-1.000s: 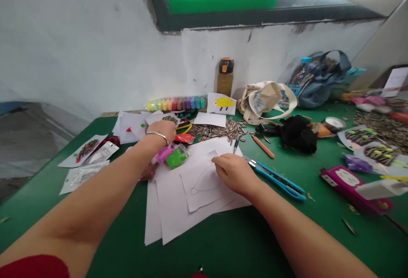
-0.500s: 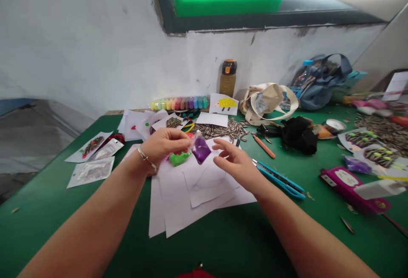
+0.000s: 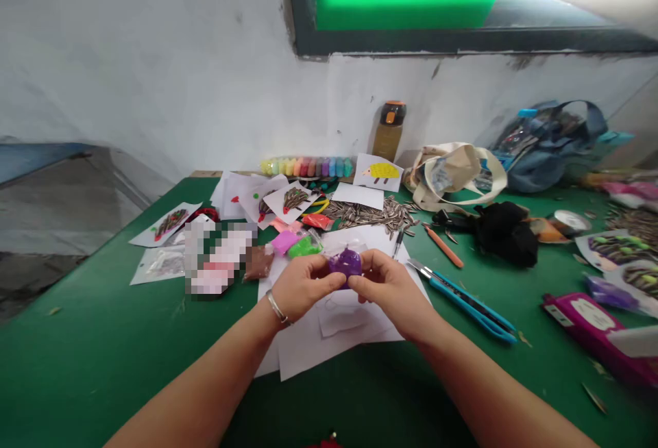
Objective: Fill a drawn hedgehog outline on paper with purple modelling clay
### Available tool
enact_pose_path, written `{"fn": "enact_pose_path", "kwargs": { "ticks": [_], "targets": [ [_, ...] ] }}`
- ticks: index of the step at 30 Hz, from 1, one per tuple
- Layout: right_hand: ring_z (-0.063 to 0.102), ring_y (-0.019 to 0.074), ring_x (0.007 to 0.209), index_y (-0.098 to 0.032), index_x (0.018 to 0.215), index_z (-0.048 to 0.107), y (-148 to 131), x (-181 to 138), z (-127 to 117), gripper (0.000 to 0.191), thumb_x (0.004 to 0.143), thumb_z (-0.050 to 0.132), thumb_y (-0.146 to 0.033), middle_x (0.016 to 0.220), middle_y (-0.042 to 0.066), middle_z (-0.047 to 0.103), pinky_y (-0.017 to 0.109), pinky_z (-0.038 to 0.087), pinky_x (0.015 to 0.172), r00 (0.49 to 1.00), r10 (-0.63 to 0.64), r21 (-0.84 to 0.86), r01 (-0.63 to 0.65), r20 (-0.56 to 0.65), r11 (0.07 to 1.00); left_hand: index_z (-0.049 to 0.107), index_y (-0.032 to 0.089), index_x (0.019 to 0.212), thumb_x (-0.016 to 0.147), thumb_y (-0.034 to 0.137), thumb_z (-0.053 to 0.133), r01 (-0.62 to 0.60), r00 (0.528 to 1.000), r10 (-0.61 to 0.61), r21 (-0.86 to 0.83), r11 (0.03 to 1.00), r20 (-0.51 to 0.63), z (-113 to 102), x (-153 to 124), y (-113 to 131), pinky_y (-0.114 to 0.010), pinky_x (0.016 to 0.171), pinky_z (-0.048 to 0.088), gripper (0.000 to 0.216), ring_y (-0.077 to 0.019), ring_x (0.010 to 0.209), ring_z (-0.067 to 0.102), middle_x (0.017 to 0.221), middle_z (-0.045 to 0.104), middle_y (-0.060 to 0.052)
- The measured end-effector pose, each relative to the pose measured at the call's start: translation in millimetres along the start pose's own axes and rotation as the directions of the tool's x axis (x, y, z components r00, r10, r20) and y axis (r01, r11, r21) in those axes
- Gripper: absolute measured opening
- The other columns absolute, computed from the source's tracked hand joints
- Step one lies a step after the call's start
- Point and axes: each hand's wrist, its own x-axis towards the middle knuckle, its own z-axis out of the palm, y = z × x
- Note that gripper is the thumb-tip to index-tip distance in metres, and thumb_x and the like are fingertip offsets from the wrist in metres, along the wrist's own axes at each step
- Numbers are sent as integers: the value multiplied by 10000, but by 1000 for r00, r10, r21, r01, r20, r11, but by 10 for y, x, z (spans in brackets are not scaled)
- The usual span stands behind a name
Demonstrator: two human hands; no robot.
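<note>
Between my two hands is a small clear bag of purple modelling clay (image 3: 345, 266). My left hand (image 3: 304, 285) pinches its left side, thumb in front, with a silver bracelet at the wrist. On the opposite side my right hand (image 3: 388, 289) grips it in the same way, the thumbs almost meeting. Beneath the hands lie white paper sheets (image 3: 308, 352), the top one with faint pencil lines partly hidden. Just beyond my left hand are packets of green clay (image 3: 304, 247), pink clay (image 3: 284, 241) and red clay (image 3: 317, 221).
A blue utility knife (image 3: 465, 301) lies right of the paper, beside an orange craft tool (image 3: 444, 246) and a black pen (image 3: 397, 244). Sunflower seeds (image 3: 380, 212) are heaped behind. A bottle (image 3: 388, 131) and hedgehog drawing (image 3: 379, 172) stand by the wall; a magenta device (image 3: 591, 328) sits right.
My right hand has closed onto the purple clay bag, which only my left hand held before. The bag is now lower, held between both hands. The view has shifted left.
</note>
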Motion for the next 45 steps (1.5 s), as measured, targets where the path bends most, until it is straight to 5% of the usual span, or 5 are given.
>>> {"fn": "enact_pose_path", "kwargs": {
  "ticks": [6, 18, 24, 33, 45],
  "targets": [
    [510, 106, 634, -153, 855, 648, 4, 12, -17, 177, 772, 666, -308, 702, -6, 595, 244, 426, 578, 989, 105, -110, -94, 101, 989, 522, 155, 600, 696, 410, 670, 34, 999, -33, -8, 999, 38, -3, -4, -84, -218, 499, 330, 309, -95, 546, 423, 562, 451, 56],
    [482, 99, 595, -160, 798, 644, 60, 5, 100, 190, 746, 666, -341, 684, -17, 592, 223, 380, 522, 998, 14, -71, -19, -64, 997, 671, 117, 789, 698, 381, 674, -15, 1000, 15, -113, 994, 2, 94, -10, -123, -335, 692, 512, 279, -201, 725, 609, 746, 666, -47],
    [529, 119, 686, -171, 929, 682, 19, -18, 18, 205, 785, 656, -315, 782, 6, 634, 242, 432, 613, 996, 48, -87, -41, 74, 995, 685, 127, 801, 686, 372, 679, 16, 1000, -13, -148, 989, 17, 96, -37, -112, -315, 669, 514, 270, -191, 703, 611, 728, 670, -33],
    [549, 130, 721, -150, 875, 676, -15, -9, -57, 152, 776, 662, -263, 786, 9, 638, 264, 443, 674, 996, 75, -76, -72, 44, 994, 523, 161, 587, 703, 423, 681, 37, 995, -32, -46, 998, 96, 95, -37, -93, -209, 479, 333, 327, -97, 528, 424, 544, 467, 53],
    [551, 142, 728, -161, 827, 667, 8, -56, 1, 150, 770, 669, -300, 751, -1, 612, 278, 454, 679, 998, 27, -153, -19, 52, 988, 618, 158, 613, 771, 345, 593, -101, 995, 101, 77, 992, 5, 56, -85, -27, -225, 525, 361, 247, -117, 568, 448, 579, 514, 25]
  ]
}}
